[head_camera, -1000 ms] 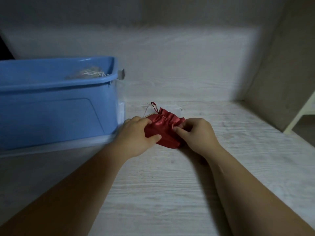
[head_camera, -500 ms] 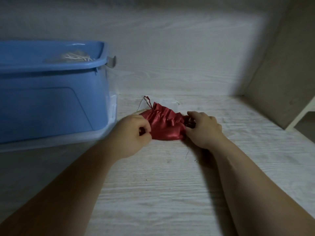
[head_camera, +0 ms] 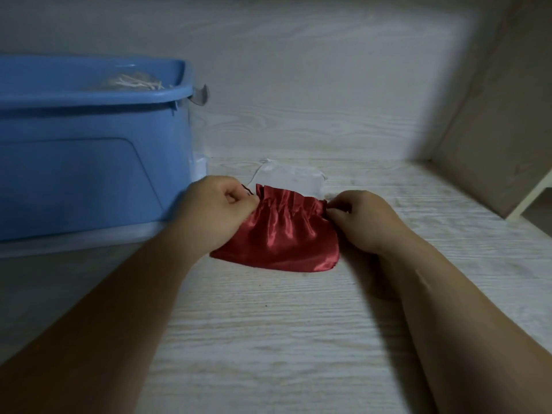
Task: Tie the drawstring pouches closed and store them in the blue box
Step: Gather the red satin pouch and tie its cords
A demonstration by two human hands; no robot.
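Head view shows the fingers point(head_camera: 239, 201) of the left hand point(head_camera: 215, 213) curled in a pinch at the left end of the gathered neck of the red pouch point(head_camera: 283, 234), while the fingertips point(head_camera: 336, 211) of the right hand point(head_camera: 358, 222) pinch the right end. Whether each pinch has cord or only cloth I cannot tell, though a dark bit of cord point(head_camera: 247, 190) peeps out just beside the left thumb. The neck is the axis that matters: it runs left to right, straight between the two hands, puckered but not drawn fully shut, so I judge the coming pull should go outward along that line, each hand away from the other. From the neck the pouch's body fans toward the near side and lies flat on the pale wooden table point(head_camera: 298, 339). Just beyond it on the far side lies a pale pouch point(head_camera: 286, 179), partly hidden by the red one. Out to the left stands the blue box point(head_camera: 89, 162), its wall just beside the left hand — the nearer hand for the drop once the knot is made, the right hand being well apart from it. Over the box's rim shows a light bundle point(head_camera: 134, 83) with white cords, probably a pouch already stored
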